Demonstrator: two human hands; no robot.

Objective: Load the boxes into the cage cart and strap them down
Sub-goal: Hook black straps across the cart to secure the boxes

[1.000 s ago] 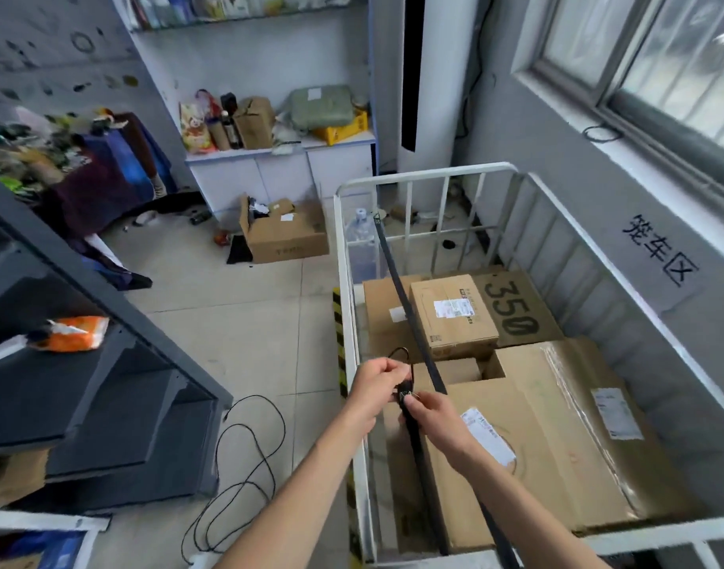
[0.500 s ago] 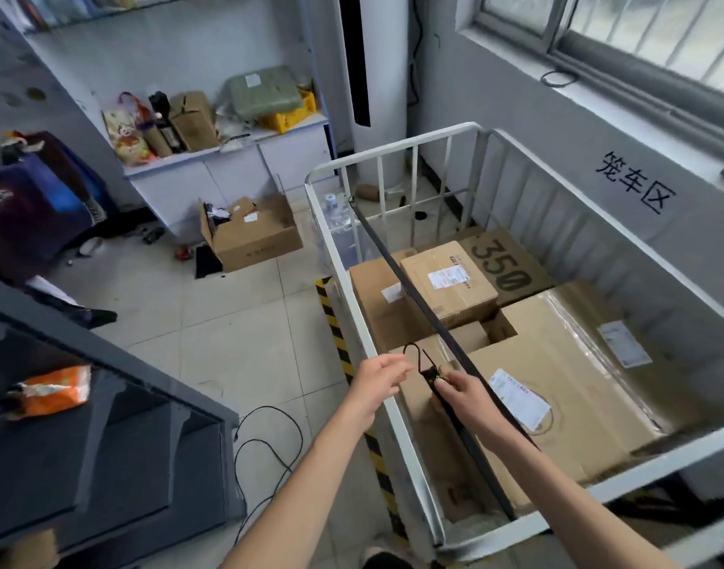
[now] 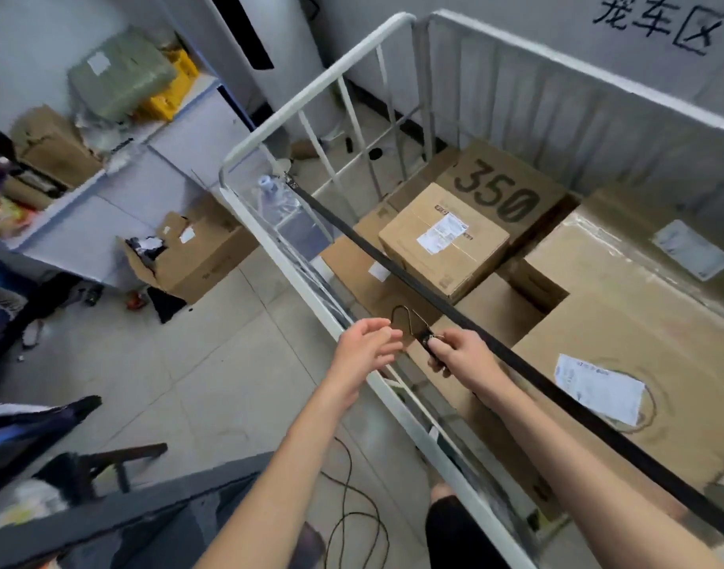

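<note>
Head view: cage cart (image 3: pixel 311 88) holds cardboard boxes (image 3: pixel 442 240), with the black strap (image 3: pixel 393 269) stretched diagonally above them. Right hand (image 3: pixel 462 355) fingers grasp the strap's hook (image 3: pixel 409 318) end; left hand (image 3: pixel 364 347), at the hook a second ago, now hangs released beside it.

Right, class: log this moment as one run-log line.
stage: strapping | strap: straight across loaded boxes | right hand: grips hook end | left hand: open, by cart rail

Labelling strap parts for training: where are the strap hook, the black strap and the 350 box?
strap hook (image 3: pixel 403 307): head view, wire bend.
black strap (image 3: pixel 352 234): head view, taut span.
350 box (image 3: pixel 500 195): head view, printed top.
</note>
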